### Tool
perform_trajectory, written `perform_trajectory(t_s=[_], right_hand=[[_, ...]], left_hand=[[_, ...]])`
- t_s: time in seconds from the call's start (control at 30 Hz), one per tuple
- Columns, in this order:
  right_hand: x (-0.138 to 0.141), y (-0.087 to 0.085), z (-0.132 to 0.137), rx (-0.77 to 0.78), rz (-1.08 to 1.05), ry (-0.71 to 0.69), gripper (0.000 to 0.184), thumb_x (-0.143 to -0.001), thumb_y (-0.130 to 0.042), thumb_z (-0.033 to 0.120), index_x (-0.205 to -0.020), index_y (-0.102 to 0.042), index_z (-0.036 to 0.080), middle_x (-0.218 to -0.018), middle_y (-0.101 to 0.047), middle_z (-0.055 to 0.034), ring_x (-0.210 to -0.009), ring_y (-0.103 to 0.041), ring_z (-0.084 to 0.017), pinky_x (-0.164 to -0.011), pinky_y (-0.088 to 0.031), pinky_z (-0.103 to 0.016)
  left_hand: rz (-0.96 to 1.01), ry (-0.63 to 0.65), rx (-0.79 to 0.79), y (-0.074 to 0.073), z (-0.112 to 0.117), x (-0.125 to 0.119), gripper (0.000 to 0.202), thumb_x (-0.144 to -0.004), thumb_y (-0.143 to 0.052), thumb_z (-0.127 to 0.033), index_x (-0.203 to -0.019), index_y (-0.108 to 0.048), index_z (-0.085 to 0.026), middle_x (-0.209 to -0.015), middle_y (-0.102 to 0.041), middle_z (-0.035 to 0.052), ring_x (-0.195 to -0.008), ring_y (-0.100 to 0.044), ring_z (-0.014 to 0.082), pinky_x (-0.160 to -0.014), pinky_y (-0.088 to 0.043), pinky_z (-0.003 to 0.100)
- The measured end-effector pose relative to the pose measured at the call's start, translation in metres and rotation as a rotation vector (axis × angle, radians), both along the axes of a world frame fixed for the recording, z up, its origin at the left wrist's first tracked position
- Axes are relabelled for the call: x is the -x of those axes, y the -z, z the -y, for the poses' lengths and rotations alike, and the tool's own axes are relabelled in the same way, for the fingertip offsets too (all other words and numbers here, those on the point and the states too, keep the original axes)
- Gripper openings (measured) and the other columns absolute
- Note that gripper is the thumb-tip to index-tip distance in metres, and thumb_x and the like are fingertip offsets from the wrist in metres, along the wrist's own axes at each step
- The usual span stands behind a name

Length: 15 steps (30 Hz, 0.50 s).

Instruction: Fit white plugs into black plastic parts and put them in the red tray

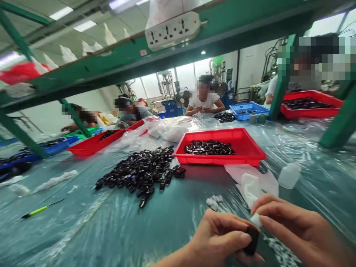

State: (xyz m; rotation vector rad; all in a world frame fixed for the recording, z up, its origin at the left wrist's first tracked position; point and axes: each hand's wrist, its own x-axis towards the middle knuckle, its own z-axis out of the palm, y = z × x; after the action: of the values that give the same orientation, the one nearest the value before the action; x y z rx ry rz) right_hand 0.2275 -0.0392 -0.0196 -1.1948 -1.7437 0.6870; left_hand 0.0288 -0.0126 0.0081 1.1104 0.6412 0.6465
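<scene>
My left hand point(222, 237) is closed around a small black plastic part point(252, 239), gripped between thumb and fingers. Just beside it, my right hand point(297, 226) pinches a small white piece point(256, 220) close to the black part's upper end; whether the two touch I cannot tell. Several small white pieces point(214, 202) lie on the table past my left hand, and more white bits point(282, 252) are partly hidden under my right hand. A heap of black parts point(141, 167) lies to the left, near a red tray point(219, 159) that holds more of them.
White paper point(250, 185) and a clear plastic container point(289, 175) lie beyond my right hand. A yellow-green pointed tool point(39, 211) rests at left. A green shelf beam point(116, 55) with a power strip point(172, 31) crosses overhead. Several people sit across the plastic-covered table point(91, 226).
</scene>
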Motion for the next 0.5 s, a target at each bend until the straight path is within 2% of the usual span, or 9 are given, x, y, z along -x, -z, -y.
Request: perform_trajectory(t_s=[0.03, 0.07, 0.13, 0.33, 0.5], right_hand=[[0.008, -0.026, 0.002, 0.069, 0.001, -0.06, 0.021, -0.085, -0.051, 0.032, -0.072, -0.063, 0.02, -0.081, -0.061, -0.0031, -0.075, -0.06, -0.016, -0.066, -0.049, -0.023], [0.015, -0.045, 0.003, 0.088, -0.027, -0.092, 0.024, -0.087, -0.048, 0.032, -0.072, -0.062, 0.02, -0.078, -0.06, -0.0025, -0.071, -0.059, -0.014, -0.064, -0.048, -0.022], [0.023, -0.062, 0.003, 0.123, -0.049, -0.113, 0.024, -0.087, -0.047, 0.031, -0.073, -0.061, 0.019, -0.079, -0.059, -0.0024, -0.072, -0.058, -0.013, -0.065, -0.047, -0.023], [0.019, -0.05, 0.003, 0.142, -0.049, -0.092, 0.019, -0.086, -0.048, 0.024, -0.074, -0.061, 0.017, -0.08, -0.058, -0.0015, -0.071, -0.056, -0.012, -0.065, -0.044, -0.024], [0.02, -0.054, 0.004, 0.161, -0.022, -0.124, 0.017, -0.086, -0.049, 0.021, -0.074, -0.06, 0.017, -0.081, -0.059, -0.0011, -0.071, -0.056, -0.011, -0.064, -0.043, -0.024]], left_hand=[[-0.008, -0.008, 0.002, -0.002, -0.001, -0.001, 0.033, -0.064, -0.074, -0.04, -0.082, -0.075, -0.013, -0.078, -0.065, 0.0081, -0.061, -0.065, 0.0139, -0.053, -0.048, 0.017], [-0.018, -0.012, -0.002, -0.003, -0.002, -0.001, 0.031, -0.065, -0.074, -0.039, -0.081, -0.075, -0.012, -0.077, -0.065, 0.008, -0.061, -0.065, 0.014, -0.054, -0.048, 0.018], [-0.031, 0.015, -0.027, -0.003, -0.004, -0.001, 0.029, -0.068, -0.072, -0.038, -0.083, -0.075, -0.013, -0.082, -0.065, 0.0084, -0.062, -0.064, 0.0136, -0.055, -0.048, 0.018], [-0.062, 0.055, -0.073, -0.006, -0.007, 0.001, 0.024, -0.073, -0.069, -0.035, -0.085, -0.075, -0.015, -0.081, -0.063, 0.0074, -0.065, -0.063, 0.0144, -0.055, -0.047, 0.018], [-0.072, 0.032, -0.041, -0.011, -0.006, -0.001, 0.023, -0.071, -0.07, -0.033, -0.085, -0.075, -0.015, -0.081, -0.063, 0.0072, -0.063, -0.062, 0.0129, -0.056, -0.048, 0.019]])
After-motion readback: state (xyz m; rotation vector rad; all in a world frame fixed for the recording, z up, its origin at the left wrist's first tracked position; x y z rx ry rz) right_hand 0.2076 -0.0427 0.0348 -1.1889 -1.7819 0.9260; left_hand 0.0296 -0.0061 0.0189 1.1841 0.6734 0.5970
